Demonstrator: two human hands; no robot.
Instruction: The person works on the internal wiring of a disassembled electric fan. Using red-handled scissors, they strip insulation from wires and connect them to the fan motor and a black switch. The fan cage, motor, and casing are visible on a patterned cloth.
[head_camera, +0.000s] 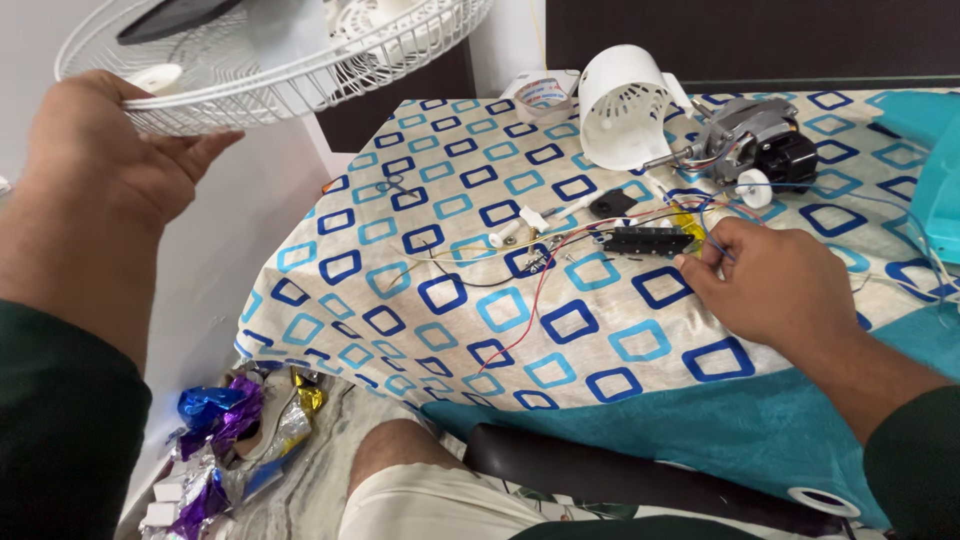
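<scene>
Fan guard (270, 60), white wire mesh, hangs off the counter's (560, 340) edge, left hand (100, 170) gripping its rim to keep it clear; right hand (780, 285) pinches wires (715, 245) beside a black switch block (648, 240), fingers closed; motor (755, 145) beyond.

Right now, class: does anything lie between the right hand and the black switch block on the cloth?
No. The right hand is already at the black switch block, fingertips at its near end among the wires. Nothing visible sits between them.
</scene>
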